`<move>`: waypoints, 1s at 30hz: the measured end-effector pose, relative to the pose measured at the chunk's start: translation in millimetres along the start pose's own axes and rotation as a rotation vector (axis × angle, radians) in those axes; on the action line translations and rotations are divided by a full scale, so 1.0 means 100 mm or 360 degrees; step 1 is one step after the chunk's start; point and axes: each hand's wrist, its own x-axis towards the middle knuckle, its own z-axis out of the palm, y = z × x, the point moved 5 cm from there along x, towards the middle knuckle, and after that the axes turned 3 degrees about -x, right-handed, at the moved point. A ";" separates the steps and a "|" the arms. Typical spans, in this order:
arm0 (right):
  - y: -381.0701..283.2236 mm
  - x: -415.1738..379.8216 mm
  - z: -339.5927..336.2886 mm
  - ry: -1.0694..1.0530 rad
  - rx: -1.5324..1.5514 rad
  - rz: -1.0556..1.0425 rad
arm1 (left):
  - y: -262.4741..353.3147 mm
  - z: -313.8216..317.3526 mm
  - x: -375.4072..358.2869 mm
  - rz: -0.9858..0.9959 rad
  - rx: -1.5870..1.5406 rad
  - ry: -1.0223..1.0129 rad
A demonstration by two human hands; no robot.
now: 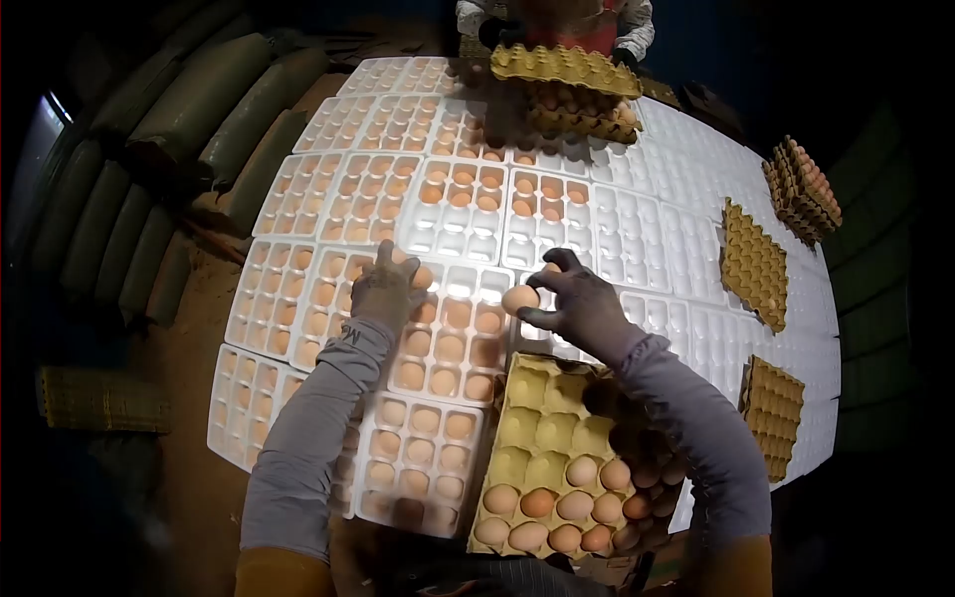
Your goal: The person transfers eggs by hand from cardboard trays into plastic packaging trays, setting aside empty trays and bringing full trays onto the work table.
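Observation:
My left hand point(386, 291), in a grey glove, is closed around an egg point(422, 277) above a white foam tray point(497, 282) partly filled with eggs. A second egg shows between its fingers. My right hand point(579, 306), also gloved, grips a pale brown egg point(519, 300) at its fingertips, with part of another egg point(552, 269) behind the thumb and index finger. Below the right hand lies a yellow pulp egg tray point(532, 428). Eggs fill its near rows, and its far cups are bare. My right forearm hides part of its right side.
White foam trays cover the table, many holding eggs at left. Pulp trays point(753, 264) lie at right beside a stack of trays with eggs point(802, 189). Across the table, another person point(567, 22) handles a pulp tray point(567, 72). Full sacks point(199, 99) are piled at left.

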 end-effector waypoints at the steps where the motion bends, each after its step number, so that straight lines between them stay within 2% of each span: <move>1: 0.02 0.28 0.25 0.0043 -0.0199 -0.0087 | -0.09 0.13 0.11 0.0013 -0.0022 -0.0005; 3: 0.08 0.71 0.64 -0.0159 -0.0495 -0.0086 | -0.23 0.37 0.27 0.0126 0.0057 -0.0001; 4: 0.04 0.82 0.72 -0.0154 -0.0547 -0.0008 | -0.22 0.28 0.29 0.0188 -0.0055 0.0031; 5: 0.01 0.90 0.81 -0.0185 -0.0497 -0.0061 | -0.27 0.27 0.38 0.0203 -0.0068 0.0016; 7: -0.14 1.01 0.98 -0.0184 -0.0210 -0.0279 | -0.31 0.15 0.61 0.0387 -0.0542 0.0203; 9: -0.22 1.17 1.24 -0.0472 -0.0054 -0.0241 | -0.37 0.22 0.83 0.0453 -0.0582 0.0280; 11: -0.24 1.30 1.28 -0.0363 -0.0019 -0.0221 | -0.39 0.34 1.06 0.0366 -0.0389 -0.0019; 13: -0.11 1.46 1.17 0.0041 0.0170 -0.0018 | -0.35 0.41 1.17 0.0388 -0.0285 -0.0100; 14: -0.01 1.51 1.13 0.0190 0.0618 0.0095 | -0.30 0.39 1.21 0.0385 -0.0415 0.0055; 15: 0.06 1.59 1.13 0.0332 0.0617 -0.0004 | -0.25 0.36 1.25 0.0380 -0.0543 0.0214; 17: 0.38 1.72 1.42 0.0247 0.0754 0.0032 | -0.01 0.47 1.31 0.0539 -0.1001 0.0533; 18: 0.47 1.76 1.47 0.0181 0.0785 0.0088 | 0.10 0.60 1.35 0.0578 -0.1008 0.0577; 19: 0.45 1.68 1.37 0.0182 0.0776 0.0111 | 0.19 0.73 1.38 0.0619 -0.1019 0.0617; 21: 0.34 1.36 0.91 0.0246 0.1221 0.0322 | 0.24 0.97 1.42 0.0806 -0.0803 0.0545; 22: 0.30 1.18 0.65 0.0189 0.1227 0.0301 | 0.23 1.02 1.38 0.0892 -0.0665 0.0532; 23: 0.26 0.93 0.39 0.0277 0.1278 0.0187 | 0.23 1.06 1.35 0.0997 -0.0536 0.0513; 25: 0.17 0.25 -0.17 0.0371 0.1256 0.0194 | 0.20 1.06 1.28 0.1038 -0.0497 0.0577; 26: 0.19 -0.16 -0.40 0.0398 0.1168 0.0309 | 0.24 0.90 1.16 0.0934 -0.0605 0.0590; 27: 0.24 -0.58 -0.59 0.0419 0.1085 0.0414 | 0.29 0.68 0.98 0.1006 -0.0632 0.0740; 29: 0.35 -1.41 -0.80 0.0347 0.0951 0.0722 | 0.50 0.23 0.52 0.0941 -0.1123 0.0516; 30: 0.37 -1.77 -0.86 0.0214 0.0598 0.0629 | 0.62 0.05 0.22 0.0967 -0.1207 0.0396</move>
